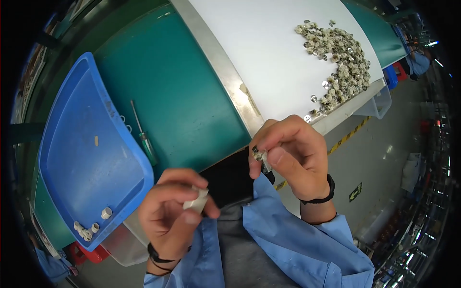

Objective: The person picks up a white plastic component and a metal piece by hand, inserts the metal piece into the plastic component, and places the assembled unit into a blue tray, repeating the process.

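Between the thumb and fingers of my left hand [175, 206] is a white plastic cap [196, 200], held near the table's front edge. My right hand [293, 156] pinches a small cream-and-metal component [261, 156] with dark and shiny parts; my fingers cover some of it. The two pieces are apart. Beyond my right hand, a large heap of similar small components [343, 69] lies on a white sheet [259, 43]. A blue tray [91, 144] on the left holds several small white caps [106, 213] in its near corner.
A screwdriver [145, 139] with a green handle lies on the green mat [187, 96], beside the tray. Along the white sheet runs a metal strip [218, 62]. Clear plastic bins [127, 245] stand below the table edge. A person in blue [418, 62] is at the far right.
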A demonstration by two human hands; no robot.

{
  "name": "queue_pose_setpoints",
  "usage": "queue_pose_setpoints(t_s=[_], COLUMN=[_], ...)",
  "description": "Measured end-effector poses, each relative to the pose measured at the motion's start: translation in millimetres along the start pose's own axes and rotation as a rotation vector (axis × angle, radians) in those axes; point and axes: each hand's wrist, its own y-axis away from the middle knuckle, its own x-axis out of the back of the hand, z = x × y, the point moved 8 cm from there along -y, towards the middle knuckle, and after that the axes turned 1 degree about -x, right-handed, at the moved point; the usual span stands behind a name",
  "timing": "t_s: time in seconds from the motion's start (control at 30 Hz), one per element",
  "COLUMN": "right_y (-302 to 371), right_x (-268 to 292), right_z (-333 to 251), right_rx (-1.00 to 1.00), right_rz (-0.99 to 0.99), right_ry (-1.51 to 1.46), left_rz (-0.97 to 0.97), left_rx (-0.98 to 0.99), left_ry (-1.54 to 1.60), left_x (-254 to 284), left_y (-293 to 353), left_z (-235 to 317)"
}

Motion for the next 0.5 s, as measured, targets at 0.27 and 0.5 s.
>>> queue_pose_setpoints(t_s=[0.27, 0.5], right_y=[7, 11], right_x=[4, -3], right_z=[-7, -9], right_rx=[0.030, 0.129], right_rz=[-0.112, -0.063], right_ry=[0.217, 0.357], left_rz=[-0.118, -0.098], left_rx=[-0.105, -0.183], left_ry=[-0.088, -0.085], left_x=[-25, -20], left_y=[-22, -22], left_z=[-26, -32])
